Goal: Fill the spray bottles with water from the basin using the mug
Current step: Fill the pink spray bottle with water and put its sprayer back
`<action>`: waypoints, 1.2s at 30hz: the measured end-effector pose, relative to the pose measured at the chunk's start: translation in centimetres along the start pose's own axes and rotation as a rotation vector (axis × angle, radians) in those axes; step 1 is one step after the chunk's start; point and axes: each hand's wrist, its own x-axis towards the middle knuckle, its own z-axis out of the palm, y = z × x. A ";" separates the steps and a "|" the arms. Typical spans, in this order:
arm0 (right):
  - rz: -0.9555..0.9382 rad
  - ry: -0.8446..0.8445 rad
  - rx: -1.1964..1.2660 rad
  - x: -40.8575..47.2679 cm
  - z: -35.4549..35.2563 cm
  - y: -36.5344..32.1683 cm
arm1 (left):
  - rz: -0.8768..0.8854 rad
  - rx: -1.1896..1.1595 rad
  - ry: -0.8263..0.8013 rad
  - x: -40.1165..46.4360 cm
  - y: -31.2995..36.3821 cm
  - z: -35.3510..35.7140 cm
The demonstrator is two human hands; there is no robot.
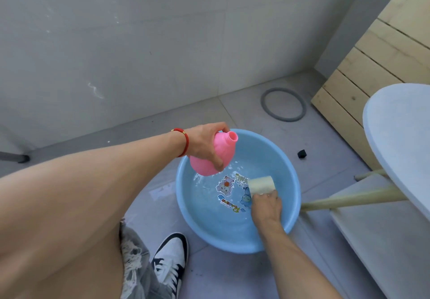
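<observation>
Right hand (266, 207) closed round the pale mug (260, 184), dipped on its side in the water of the blue basin (186, 208) on the floor, near its right rim. Mug looks stiff, wet, likely slippery; heavier once full, so keep a full wrap round the body. Left hand (207, 144) clasps the pink spray bottle (217, 157), uncapped and tilted, over the basin's far-left rim. Light plastic; hold the belly.

a grey ring (283, 104) lies on the tiled floor (244, 112) — near a slatted wooden crate (377, 61) and a small black block (302, 153).
</observation>
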 end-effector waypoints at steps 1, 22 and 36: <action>-0.003 -0.014 0.065 0.1 0.1 -0.4 | -0.007 -0.006 -0.004 0.0 -0.1 0.0; -0.041 0.084 1.469 -4.6 -19.6 7.0 | -0.026 -0.147 -0.065 -1.1 0.1 -1.6; -0.176 0.340 1.035 -9.9 -27.2 8.5 | 0.064 -0.182 -0.088 -1.4 1.7 -0.9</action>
